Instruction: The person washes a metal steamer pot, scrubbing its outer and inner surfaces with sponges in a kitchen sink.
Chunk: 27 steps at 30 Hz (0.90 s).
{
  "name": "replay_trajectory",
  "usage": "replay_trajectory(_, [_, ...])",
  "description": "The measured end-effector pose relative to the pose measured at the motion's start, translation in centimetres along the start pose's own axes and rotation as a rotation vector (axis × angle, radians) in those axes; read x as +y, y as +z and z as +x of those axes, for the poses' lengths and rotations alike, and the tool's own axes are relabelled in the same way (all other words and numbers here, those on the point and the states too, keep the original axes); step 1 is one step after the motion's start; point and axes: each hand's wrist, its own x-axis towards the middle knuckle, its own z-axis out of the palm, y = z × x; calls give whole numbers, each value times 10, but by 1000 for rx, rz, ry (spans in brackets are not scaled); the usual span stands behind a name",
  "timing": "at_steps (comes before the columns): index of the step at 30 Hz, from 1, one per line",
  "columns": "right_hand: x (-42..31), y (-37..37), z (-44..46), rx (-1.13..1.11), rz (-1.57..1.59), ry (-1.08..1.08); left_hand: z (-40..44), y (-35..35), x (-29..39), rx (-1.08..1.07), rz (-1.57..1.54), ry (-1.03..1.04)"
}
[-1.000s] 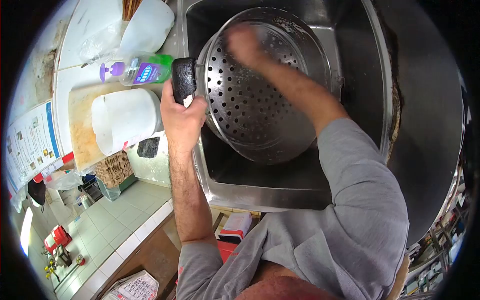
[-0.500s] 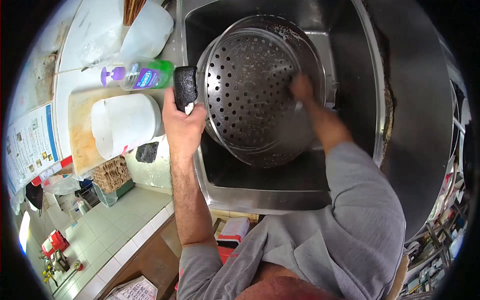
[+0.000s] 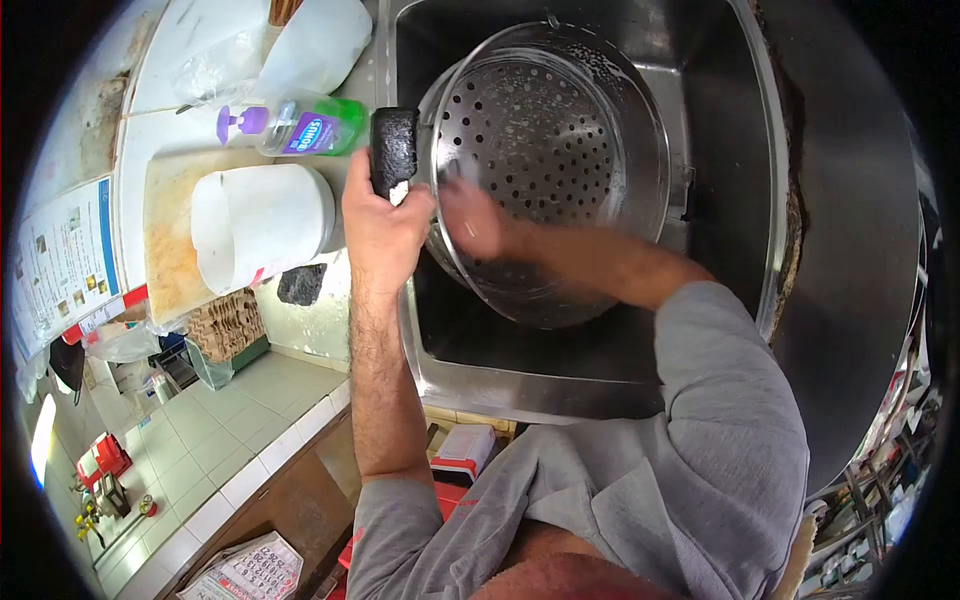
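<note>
A round metal steamer pot (image 3: pixel 540 200) with a perforated bottom sits tilted in the sink, with suds and water drops inside. My left hand (image 3: pixel 388 235) is closed around its black side handle (image 3: pixel 394 150), which has a white chipped patch. Inside the pot, at the left part of the wall, is my right hand (image 3: pixel 475 215). Motion smears its fingers, and whether they hold anything cannot be made out.
A steel sink (image 3: pixel 520 390) surrounds the pot. On the left ledge lie a green soap bottle (image 3: pixel 320 128) with a purple pump, a cut white plastic jug (image 3: pixel 265 225) and a dark scouring pad (image 3: pixel 301 285). A stained board (image 3: pixel 168 235) lies under the jug.
My right hand has swept from the right side of the pot's inside to the left wall. My left hand keeps its hold on the handle. The whole view has shifted slightly.
</note>
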Motion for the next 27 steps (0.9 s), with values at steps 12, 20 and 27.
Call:
replay_trajectory(12, [188,-77,-81,-178,-392,876,-4,2,-2,24,-23,2])
replay_trajectory(20, [-42,-50,-163,-897,45,938,-2,1,-10,40,17,44])
replay_trajectory(27, [22,-51,-23,221,560,1307,-2,-4,-10,49,138,30])
